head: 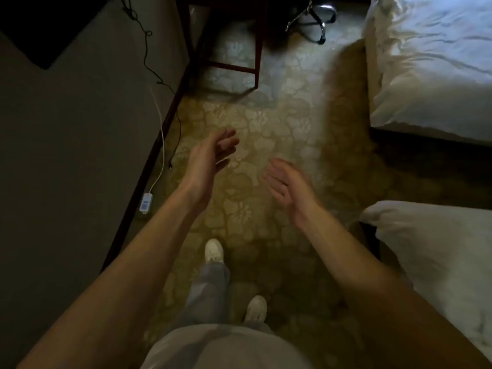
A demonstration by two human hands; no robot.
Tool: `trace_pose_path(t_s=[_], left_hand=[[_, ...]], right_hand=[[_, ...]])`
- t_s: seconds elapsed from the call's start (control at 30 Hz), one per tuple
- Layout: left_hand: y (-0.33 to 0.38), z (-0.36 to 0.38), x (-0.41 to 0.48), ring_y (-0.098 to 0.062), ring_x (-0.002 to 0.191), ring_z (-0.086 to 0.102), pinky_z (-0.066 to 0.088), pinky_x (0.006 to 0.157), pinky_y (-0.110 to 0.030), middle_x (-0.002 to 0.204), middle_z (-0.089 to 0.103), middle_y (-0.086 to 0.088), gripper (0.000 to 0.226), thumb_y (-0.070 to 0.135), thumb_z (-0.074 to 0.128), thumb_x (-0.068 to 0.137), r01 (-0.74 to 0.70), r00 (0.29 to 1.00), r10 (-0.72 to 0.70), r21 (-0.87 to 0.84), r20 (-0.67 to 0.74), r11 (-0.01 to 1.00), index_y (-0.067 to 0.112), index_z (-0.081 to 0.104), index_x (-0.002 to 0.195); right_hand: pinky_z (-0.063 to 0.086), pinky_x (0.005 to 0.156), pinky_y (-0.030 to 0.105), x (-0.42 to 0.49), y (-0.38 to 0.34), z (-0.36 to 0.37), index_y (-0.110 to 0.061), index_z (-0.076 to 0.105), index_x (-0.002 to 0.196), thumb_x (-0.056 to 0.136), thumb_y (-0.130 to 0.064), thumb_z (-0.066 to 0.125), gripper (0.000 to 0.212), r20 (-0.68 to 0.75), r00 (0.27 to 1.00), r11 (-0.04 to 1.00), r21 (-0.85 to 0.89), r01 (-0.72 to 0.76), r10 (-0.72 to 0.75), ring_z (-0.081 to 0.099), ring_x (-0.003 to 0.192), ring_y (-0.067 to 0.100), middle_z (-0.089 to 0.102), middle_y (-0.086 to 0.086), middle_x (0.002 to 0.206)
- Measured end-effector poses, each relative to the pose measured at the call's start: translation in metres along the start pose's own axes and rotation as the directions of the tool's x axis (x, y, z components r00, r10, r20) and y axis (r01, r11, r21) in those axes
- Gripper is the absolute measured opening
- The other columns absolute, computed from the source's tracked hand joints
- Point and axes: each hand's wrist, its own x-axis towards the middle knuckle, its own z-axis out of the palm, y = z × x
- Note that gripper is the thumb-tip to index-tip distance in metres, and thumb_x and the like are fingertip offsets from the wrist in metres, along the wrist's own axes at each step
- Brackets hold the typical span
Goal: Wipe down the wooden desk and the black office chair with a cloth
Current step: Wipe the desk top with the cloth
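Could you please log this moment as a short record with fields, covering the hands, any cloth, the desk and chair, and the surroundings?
left hand: open, fingers straight, holds nothing
right hand: open, palm up, holds nothing
cloth: none in view
desk: only dark wooden legs visible, far end of carpet
chair: only chrome wheeled base visible, beside the desk legs
floor: patterned carpet
right side: two beds with white linen
left side: power strip by the wall

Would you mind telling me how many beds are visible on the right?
2: one bed at the upper right beside the chair base, another bed at the lower right. Both run past the frame edge.
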Motion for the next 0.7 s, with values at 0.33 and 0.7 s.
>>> trace_pose_path(t_s=[0.33,0.7], left_hand=[[0.057,-0.016,0.144,-0.012,0.122,0.064,0.043,0.114,-0.04,0.127,0.072,0.003,0.038,0.044,0.043,0.106,0.002,0.997,0.003,-0.063,0.077,0.998,0.024,0.068,0.127],[0.11,-0.019,0.267,-0.012,0.121,0.065,0.044,0.113,-0.041,0.126,0.073,0.003,0.035,0.044,0.042,0.107,0.01,0.99,-0.002,-0.054,0.144,0.998,0.026,0.068,0.123]], right_hand=[[0.052,0.095,0.032,0.116,-0.068,0.051,-0.024,0.068,0.115,0.096,-0.033,0.067,0.021,-0.082,0.996,0.999,0.001,0.041,-0.041,0.068,0.114,0.017,0.071,-0.001,0.123],[0.054,0.095,0.032,0.219,-0.141,0.101,-0.023,0.068,0.111,0.097,-0.03,0.066,0.016,-0.161,0.983,0.995,0.04,0.093,-0.086,0.071,0.109,0.016,0.073,0.0,0.118]])
